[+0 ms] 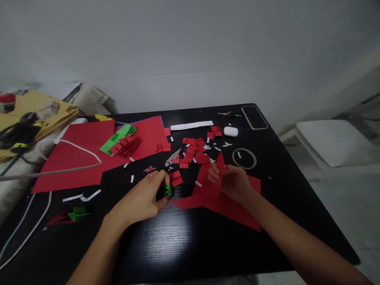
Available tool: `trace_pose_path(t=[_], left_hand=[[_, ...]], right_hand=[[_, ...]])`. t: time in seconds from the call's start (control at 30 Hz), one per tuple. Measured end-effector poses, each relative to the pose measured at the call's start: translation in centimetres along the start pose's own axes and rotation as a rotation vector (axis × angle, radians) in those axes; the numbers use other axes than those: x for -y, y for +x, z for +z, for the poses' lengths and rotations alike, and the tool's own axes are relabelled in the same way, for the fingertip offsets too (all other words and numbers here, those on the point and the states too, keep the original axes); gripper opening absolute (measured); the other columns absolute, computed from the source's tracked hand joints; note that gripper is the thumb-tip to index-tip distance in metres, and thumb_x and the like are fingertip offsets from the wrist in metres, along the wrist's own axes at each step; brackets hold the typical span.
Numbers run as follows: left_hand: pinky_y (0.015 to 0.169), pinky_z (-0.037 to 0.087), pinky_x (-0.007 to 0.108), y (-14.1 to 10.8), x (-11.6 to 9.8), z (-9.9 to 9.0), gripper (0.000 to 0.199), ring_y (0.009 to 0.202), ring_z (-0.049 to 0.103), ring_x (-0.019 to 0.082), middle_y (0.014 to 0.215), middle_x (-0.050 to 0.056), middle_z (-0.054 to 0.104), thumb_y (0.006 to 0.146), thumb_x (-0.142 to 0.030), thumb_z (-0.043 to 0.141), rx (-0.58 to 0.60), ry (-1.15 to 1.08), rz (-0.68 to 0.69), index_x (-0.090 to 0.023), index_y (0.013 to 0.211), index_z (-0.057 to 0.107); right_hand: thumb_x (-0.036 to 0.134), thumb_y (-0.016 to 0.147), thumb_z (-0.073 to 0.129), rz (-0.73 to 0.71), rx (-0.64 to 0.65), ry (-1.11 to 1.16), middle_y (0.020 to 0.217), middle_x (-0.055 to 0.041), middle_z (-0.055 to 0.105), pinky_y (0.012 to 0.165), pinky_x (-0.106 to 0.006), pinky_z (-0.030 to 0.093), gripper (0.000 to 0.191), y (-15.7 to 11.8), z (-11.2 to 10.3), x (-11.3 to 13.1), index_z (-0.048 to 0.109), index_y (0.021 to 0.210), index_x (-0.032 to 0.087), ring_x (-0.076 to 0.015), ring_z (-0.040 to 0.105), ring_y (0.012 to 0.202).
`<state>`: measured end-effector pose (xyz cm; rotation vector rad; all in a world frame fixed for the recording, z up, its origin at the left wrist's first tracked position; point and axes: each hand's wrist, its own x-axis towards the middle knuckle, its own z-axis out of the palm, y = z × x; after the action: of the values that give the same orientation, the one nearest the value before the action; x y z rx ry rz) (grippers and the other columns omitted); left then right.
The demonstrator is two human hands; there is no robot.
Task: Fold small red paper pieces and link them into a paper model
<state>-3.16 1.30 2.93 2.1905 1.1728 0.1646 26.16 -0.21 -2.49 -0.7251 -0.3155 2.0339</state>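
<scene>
Left grip (139, 200) on green paper (168, 190), right grip (234, 184) on a curling red strip (211, 196)

Thumb and fingertips of the left grip pinch the small folded green paper, near the middle of the desk (178, 253). The right grip is clamped around the red strip: one end stands up between fingers and palm, the other trails toward nine o'clock. Both pieces look like paper, so they should be very light, soft across the face, a little stiffer along a fold, and easy to crease or tear. The strip is best taken near an edge with a loose pinch; the green paper, by its folded sides.

With the person at six o'clock, a flat red sheet (237, 215) lies under the right forearm toward four. Scissors (172, 158) rest near the centre, with a heap of red pieces (191, 152) just beside them toward one. A white strip (191, 125) lies at twelve, a white case (230, 131) and a phone (254, 118) toward one and two, and a cord ring (244, 162) at two. Large red sheets (80, 158) spread at ten, carrying a folded green stack (115, 138).

The desk is black and glossy, shining at six, so thin paper may slide on it. A pale wall (190, 51) stands at twelve; a white chair (338, 142) sits beyond the edge toward two.
</scene>
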Motion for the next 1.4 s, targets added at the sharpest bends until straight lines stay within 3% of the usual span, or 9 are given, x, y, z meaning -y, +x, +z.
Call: trace_pose_path(t=[0.3, 0.6, 0.87, 0.97, 1.1, 1.17, 1.3, 1.4], left_hand=[[0.074, 0.046, 0.032, 0.1, 0.7, -0.6, 0.004, 0.082, 0.06, 0.019, 0.096, 0.001, 0.066, 0.094, -0.026, 0.056, -0.242, 0.033, 0.043, -0.023, 0.097, 0.056], [0.083, 0.047, 0.039, 0.9, 0.3, 0.0, 0.012, 0.088, 0.061, 0.022, 0.094, 0.006, 0.069, 0.097, -0.021, 0.052, -0.293, 0.157, 0.216, -0.02, 0.097, 0.063], [0.085, 0.048, 0.042, 2.3, -0.3, 1.6, 0.012, 0.095, 0.062, 0.025, 0.103, 0.008, 0.068, 0.099, -0.023, 0.052, -0.276, 0.268, 0.242, -0.019, 0.099, 0.063], [0.091, 0.049, 0.044, 2.9, -0.5, 2.1, 0.014, 0.102, 0.063, 0.027, 0.111, 0.01, 0.068, 0.1, -0.027, 0.055, -0.261, 0.255, 0.23, -0.019, 0.109, 0.063], [0.105, 0.048, 0.046, 2.8, -0.5, 2.2, 0.042, 0.122, 0.059, 0.029, 0.131, 0.013, 0.061, 0.096, -0.038, 0.066, -0.249, 0.185, 0.228, -0.019, 0.131, 0.054], [0.108, 0.047, 0.046, 2.5, -0.3, 2.0, 0.044, 0.126, 0.058, 0.028, 0.135, 0.013, 0.06, 0.096, -0.039, 0.065, -0.262, 0.152, 0.228, -0.02, 0.134, 0.052], [0.101, 0.051, 0.043, 1.9, 0.3, 1.8, 0.021, 0.114, 0.064, 0.025, 0.119, 0.01, 0.069, 0.103, -0.033, 0.055, -0.365, 0.148, 0.188, -0.021, 0.119, 0.06], [0.096, 0.052, 0.042, 1.9, 0.9, 1.9, 0.018, 0.107, 0.067, 0.024, 0.111, 0.009, 0.072, 0.103, -0.032, 0.053, -0.406, 0.191, 0.185, -0.019, 0.111, 0.065]], right_hand=[[0.015, 0.066, 0.058, -0.033, -0.02, 0.022, 0.066, -0.0032, 0.055, 0.054, -0.025, 0.046, 0.004, 0.1, 0.0, -0.1, 0.062, 0.067, 0.016, -0.0145, 0.052, 0.058], [0.017, 0.066, 0.058, -0.014, -0.019, -0.008, 0.067, -0.0033, 0.055, 0.054, -0.024, 0.044, 0.005, 0.1, -0.1, 0.0, 0.062, 0.068, 0.016, -0.0143, 0.051, 0.059], [0.017, 0.066, 0.057, 0.007, -0.03, -0.011, 0.067, -0.003, 0.052, 0.054, -0.025, 0.044, 0.004, 0.0, 0.3, 0.0, 0.06, 0.068, 0.018, -0.0155, 0.049, 0.059], [0.017, 0.066, 0.058, 0.003, -0.02, -0.02, 0.066, -0.0028, 0.052, 0.053, -0.025, 0.044, 0.004, 0.0, 0.3, 0.0, 0.06, 0.068, 0.017, -0.0151, 0.049, 0.058], [0.017, 0.066, 0.058, 0.002, -0.015, -0.036, 0.066, -0.0026, 0.054, 0.053, -0.024, 0.042, 0.003, 0.0, 0.2, 0.0, 0.06, 0.068, 0.016, -0.0137, 0.051, 0.059], [0.017, 0.067, 0.058, -0.011, -0.02, -0.041, 0.066, -0.0027, 0.056, 0.053, -0.024, 0.042, 0.002, 0.0, 0.1, 0.0, 0.06, 0.068, 0.016, -0.0136, 0.051, 0.059], [0.017, 0.066, 0.059, -0.036, -0.031, -0.035, 0.065, -0.0027, 0.058, 0.055, -0.025, 0.044, 0.001, 0.2, 0.0, -0.1, 0.06, 0.066, 0.016, -0.0138, 0.052, 0.058], [0.015, 0.064, 0.06, -0.037, -0.049, -0.019, 0.064, -0.0022, 0.058, 0.056, -0.026, 0.046, 0.003, 0.3, 0.0, -0.1, 0.063, 0.065, 0.016, -0.0143, 0.054, 0.059]])
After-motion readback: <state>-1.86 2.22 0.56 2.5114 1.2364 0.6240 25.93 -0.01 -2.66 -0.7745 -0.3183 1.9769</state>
